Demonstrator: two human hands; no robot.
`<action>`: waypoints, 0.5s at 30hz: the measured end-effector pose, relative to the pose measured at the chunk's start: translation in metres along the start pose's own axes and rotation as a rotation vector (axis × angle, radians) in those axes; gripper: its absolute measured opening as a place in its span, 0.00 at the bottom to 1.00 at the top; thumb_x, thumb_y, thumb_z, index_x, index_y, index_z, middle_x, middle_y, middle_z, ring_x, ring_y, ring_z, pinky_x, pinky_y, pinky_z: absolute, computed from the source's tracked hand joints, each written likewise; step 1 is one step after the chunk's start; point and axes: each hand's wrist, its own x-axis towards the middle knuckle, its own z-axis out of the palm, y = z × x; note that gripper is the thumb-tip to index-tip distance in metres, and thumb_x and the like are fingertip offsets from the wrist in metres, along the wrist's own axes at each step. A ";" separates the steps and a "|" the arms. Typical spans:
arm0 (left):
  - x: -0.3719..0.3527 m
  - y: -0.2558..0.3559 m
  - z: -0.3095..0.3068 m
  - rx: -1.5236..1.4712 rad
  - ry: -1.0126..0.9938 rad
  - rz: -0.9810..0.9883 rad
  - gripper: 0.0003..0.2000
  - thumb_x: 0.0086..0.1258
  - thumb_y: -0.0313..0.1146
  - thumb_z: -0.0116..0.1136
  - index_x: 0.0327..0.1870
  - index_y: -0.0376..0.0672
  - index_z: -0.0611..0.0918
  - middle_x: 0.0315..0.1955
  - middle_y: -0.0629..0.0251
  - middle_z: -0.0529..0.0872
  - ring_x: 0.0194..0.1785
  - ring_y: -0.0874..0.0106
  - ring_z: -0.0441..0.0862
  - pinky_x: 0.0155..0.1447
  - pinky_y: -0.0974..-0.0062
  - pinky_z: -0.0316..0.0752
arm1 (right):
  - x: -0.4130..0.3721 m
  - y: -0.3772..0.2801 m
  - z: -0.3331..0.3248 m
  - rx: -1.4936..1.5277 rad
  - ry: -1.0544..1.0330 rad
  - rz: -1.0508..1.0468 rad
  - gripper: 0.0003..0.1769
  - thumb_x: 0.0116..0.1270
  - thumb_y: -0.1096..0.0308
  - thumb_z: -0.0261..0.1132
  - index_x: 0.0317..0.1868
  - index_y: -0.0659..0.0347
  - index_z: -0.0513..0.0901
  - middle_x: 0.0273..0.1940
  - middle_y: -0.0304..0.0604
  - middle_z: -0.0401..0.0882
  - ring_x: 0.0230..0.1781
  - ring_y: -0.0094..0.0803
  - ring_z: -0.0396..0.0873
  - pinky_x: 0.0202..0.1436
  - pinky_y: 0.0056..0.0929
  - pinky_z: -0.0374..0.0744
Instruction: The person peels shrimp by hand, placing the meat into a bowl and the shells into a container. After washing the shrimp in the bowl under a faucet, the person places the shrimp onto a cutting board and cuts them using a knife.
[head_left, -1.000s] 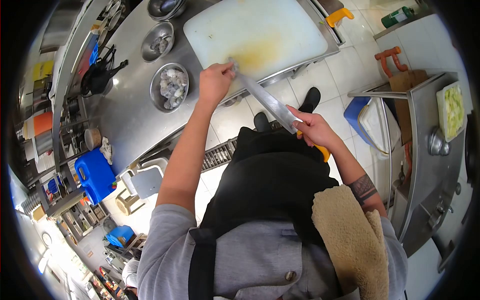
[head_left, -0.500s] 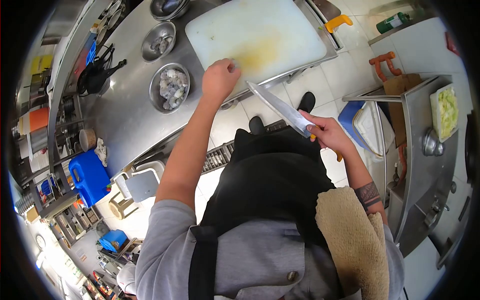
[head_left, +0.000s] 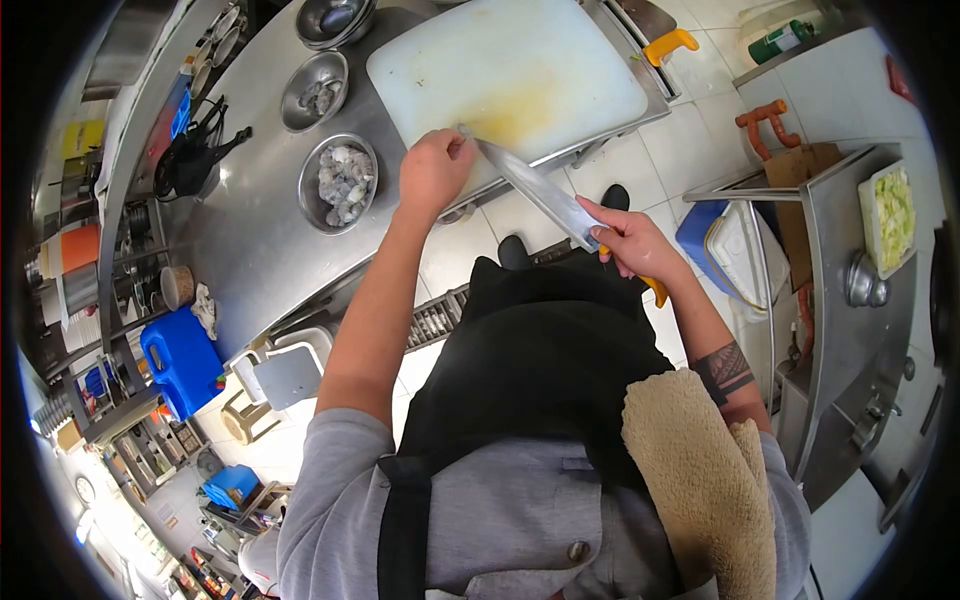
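My right hand [head_left: 632, 240] is closed round the orange handle of a large kitchen knife [head_left: 535, 190]. The blade slants up and left, its tip beside the fingers of my left hand [head_left: 435, 170]. Those fingers are pinched on a small greyish piece [head_left: 464, 130] that looks like a raw shrimp, mostly hidden by the hand. Under it lies the near left edge of a white cutting board [head_left: 440, 75] with a yellow stain. Left of this hand, a steel bowl [head_left: 304, 200] holds greyish raw shrimp [head_left: 345, 180]. A smaller steel bowl [head_left: 290, 105] behind contains a few similar pieces [head_left: 320, 97].
Stacked steel bowls [head_left: 335, 22] stand at the back of the steel table [head_left: 250, 220]. A black strapped item [head_left: 195, 155] lies at its left. An orange handle [head_left: 670, 46] sticks out beyond the board. At right, a tray of chopped greens [head_left: 888, 220] rests on a steel counter.
The knife and my right hand have moved up and left, bringing the tip to my left fingers. My left hand has shifted slightly down and left.
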 end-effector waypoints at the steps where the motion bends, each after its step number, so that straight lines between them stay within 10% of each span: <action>1: -0.001 0.004 -0.002 0.030 -0.021 0.015 0.09 0.69 0.36 0.64 0.38 0.39 0.88 0.39 0.54 0.89 0.41 0.51 0.87 0.46 0.57 0.82 | 0.000 0.000 -0.001 -0.002 -0.001 0.002 0.28 0.83 0.66 0.58 0.79 0.34 0.73 0.28 0.37 0.80 0.15 0.18 0.71 0.20 0.22 0.75; 15: 0.007 0.000 -0.007 -0.051 -0.155 -0.259 0.08 0.75 0.34 0.59 0.42 0.39 0.87 0.47 0.46 0.90 0.51 0.50 0.87 0.55 0.56 0.81 | 0.001 0.004 0.002 -0.018 -0.010 -0.023 0.28 0.82 0.67 0.60 0.79 0.38 0.74 0.31 0.35 0.81 0.19 0.16 0.72 0.22 0.21 0.75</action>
